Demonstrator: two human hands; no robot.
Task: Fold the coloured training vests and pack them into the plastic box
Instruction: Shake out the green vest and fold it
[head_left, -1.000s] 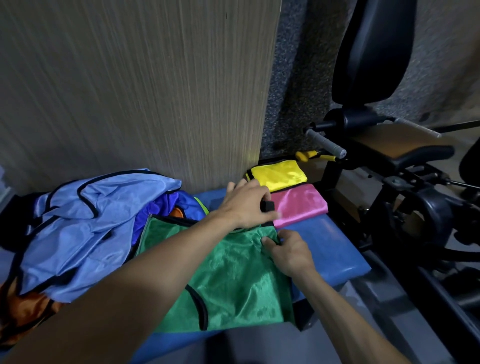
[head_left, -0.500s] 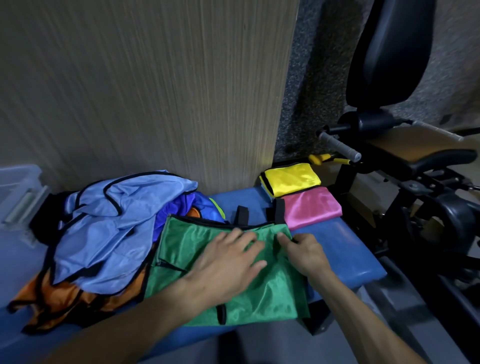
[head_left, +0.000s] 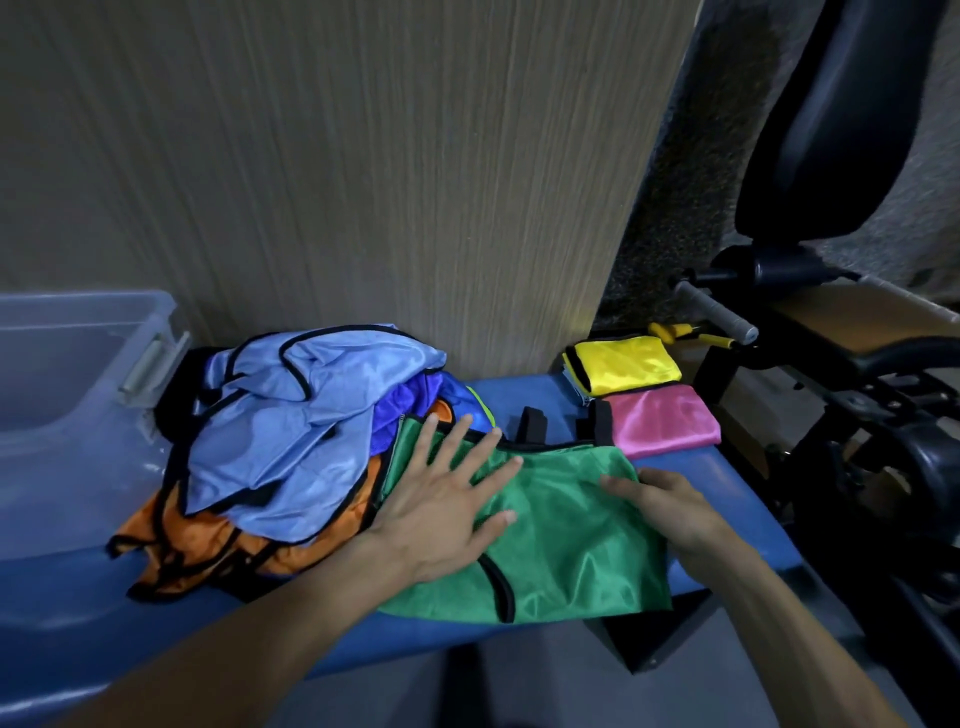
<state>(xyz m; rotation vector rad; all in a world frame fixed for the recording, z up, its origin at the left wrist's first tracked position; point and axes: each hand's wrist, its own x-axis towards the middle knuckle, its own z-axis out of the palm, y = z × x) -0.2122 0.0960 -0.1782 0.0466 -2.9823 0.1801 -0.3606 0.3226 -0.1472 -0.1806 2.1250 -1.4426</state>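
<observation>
Head view: the green vest (head_left: 561, 525) lies spread on the blue padded bench (head_left: 727, 483), black trim along its top edge and armhole, its near edge hanging just past the bench's front. The left hand (head_left: 447, 499) presses flat on the vest's left part, fingers straight and spread, an open grip holding nothing. The right hand (head_left: 670, 504) rests on the vest's right edge with its fingers bent onto the cloth; whether they pinch the fabric cannot be told.

Touching the vest's left side is a loose heap: a light blue vest (head_left: 291, 431) on top, a darker blue one (head_left: 410, 405) behind it and an orange vest (head_left: 208, 545) underneath. Beyond the green vest's far right corner a folded pink vest (head_left: 665, 421) lies on the bench, with a folded yellow vest (head_left: 623, 364) just behind it. The clear plastic box (head_left: 67, 374) stands at the left end, beside the heap. A wood-grain panel (head_left: 363, 182) rises behind the bench, and black gym equipment (head_left: 857, 364) stands to the right.
</observation>
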